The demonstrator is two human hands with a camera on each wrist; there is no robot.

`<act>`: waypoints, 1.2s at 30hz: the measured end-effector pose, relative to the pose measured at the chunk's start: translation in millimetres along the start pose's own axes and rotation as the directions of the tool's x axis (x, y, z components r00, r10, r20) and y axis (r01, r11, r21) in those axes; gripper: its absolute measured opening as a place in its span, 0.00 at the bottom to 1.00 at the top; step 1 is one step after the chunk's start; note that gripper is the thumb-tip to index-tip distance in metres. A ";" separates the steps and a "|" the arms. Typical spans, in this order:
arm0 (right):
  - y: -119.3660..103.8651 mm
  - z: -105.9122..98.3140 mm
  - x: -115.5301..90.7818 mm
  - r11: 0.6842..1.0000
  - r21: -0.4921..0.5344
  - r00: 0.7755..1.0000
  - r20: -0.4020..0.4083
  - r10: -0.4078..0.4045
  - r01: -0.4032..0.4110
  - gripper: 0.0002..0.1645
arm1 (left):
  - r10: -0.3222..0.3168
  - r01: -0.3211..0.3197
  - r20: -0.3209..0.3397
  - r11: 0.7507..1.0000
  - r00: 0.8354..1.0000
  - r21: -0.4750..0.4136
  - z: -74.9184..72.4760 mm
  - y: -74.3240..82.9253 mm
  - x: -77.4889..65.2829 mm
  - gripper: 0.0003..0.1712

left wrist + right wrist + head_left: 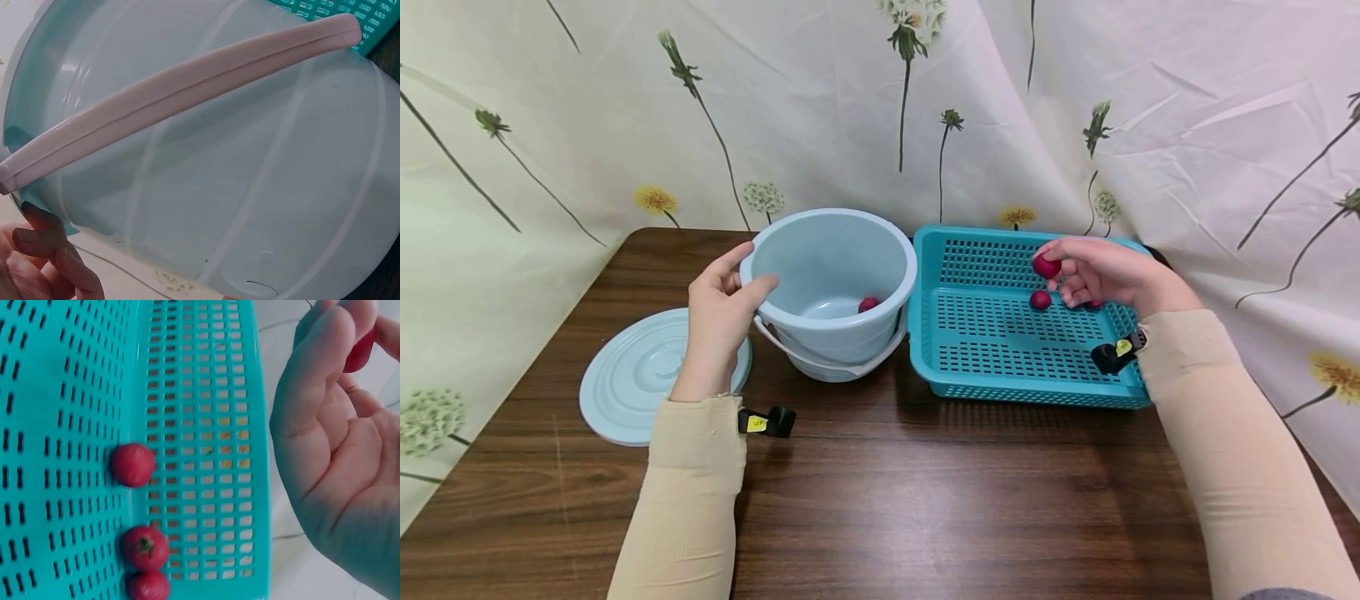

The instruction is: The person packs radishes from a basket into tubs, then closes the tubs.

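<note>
My left hand (717, 321) holds the rim of a pale blue bucket (827, 342) at its left side, thumb over the edge. A small red tomato (868, 305) lies on the bucket's floor. The bucket's handle (187, 87) hangs down along the front. Over the back right of a teal perforated basket (1000, 379), my right hand (1108, 271) pinches another small tomato (1047, 265) between thumb and fingers. In the right wrist view, three tomatoes (132, 465) rest along the basket's wall; the head view shows one of them partly hidden by the hand.
Left of the bucket, a pale blue round lid (632, 375) lies on the brown wooden table (925, 500), partly behind the left hand. Behind the table hangs a white cloth (850, 108) with a dandelion print. Bucket and basket stand side by side.
</note>
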State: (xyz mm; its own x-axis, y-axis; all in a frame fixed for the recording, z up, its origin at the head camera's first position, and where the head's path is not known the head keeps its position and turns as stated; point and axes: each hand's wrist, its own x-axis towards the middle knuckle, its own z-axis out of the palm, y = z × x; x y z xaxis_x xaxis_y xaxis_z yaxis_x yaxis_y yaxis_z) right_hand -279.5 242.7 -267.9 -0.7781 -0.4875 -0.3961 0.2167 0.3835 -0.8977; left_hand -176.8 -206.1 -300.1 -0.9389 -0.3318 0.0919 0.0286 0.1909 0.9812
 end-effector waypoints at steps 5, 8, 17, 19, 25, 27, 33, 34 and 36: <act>-8.9 9.6 1.5 0.997 0.006 0.995 0.062 -0.081 0.080 0.11 | 0.006 -0.006 0.007 1.000 1.000 -0.002 -0.1 -0.4 0.5 0.34; -14.4 16.3 2.8 0.993 0.011 0.988 0.096 -0.119 0.119 0.11 | 0.007 -0.007 0.013 1.000 1.000 -0.006 -0.3 -0.6 0.6 0.34; -32.4 40.9 3.4 0.987 -0.007 0.981 0.112 -0.161 0.163 0.12 | -0.004 0.004 0.022 1.000 1.000 0.002 -1.3 0.5 0.1 0.34; -35.9 47.1 3.3 0.986 -0.013 0.981 0.106 -0.163 0.165 0.12 | -0.007 0.007 0.023 1.000 1.000 0.006 -1.4 0.3 0.2 0.34; -44.8 63.9 4.7 0.981 -0.031 0.978 0.086 -0.188 0.192 0.12 | -0.009 0.008 0.021 1.000 1.000 0.009 -1.5 -0.5 0.8 0.34; -47.4 68.8 5.9 0.979 -0.029 0.977 0.078 -0.200 0.203 0.12 | -0.009 0.009 0.022 1.000 1.000 0.008 -1.3 -0.5 0.8 0.34; -55.1 83.0 8.5 0.970 -0.014 0.967 0.090 -0.239 0.241 0.12 | -0.008 0.008 0.019 1.000 1.000 0.005 -0.9 -0.3 0.6 0.34; -56.4 85.2 8.9 0.969 -0.012 0.965 0.096 -0.246 0.248 0.12 | -0.008 0.008 0.018 1.000 1.000 0.005 -0.7 -0.3 0.6 0.34; -59.0 89.5 9.9 0.966 -0.007 0.961 0.104 -0.257 0.259 0.12 | -0.007 0.007 0.017 1.000 1.000 0.007 -0.5 -0.3 0.6 0.34</act>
State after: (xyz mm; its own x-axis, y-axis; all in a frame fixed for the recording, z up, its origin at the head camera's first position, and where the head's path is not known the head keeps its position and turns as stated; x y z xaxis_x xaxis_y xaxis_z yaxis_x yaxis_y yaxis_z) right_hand -247.2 145.1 -236.1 -0.7419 -0.6487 -0.1696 0.0035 0.2492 -0.9684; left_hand -177.2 -206.9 -300.3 -0.9447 -0.3177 0.0819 0.0195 0.1948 0.9806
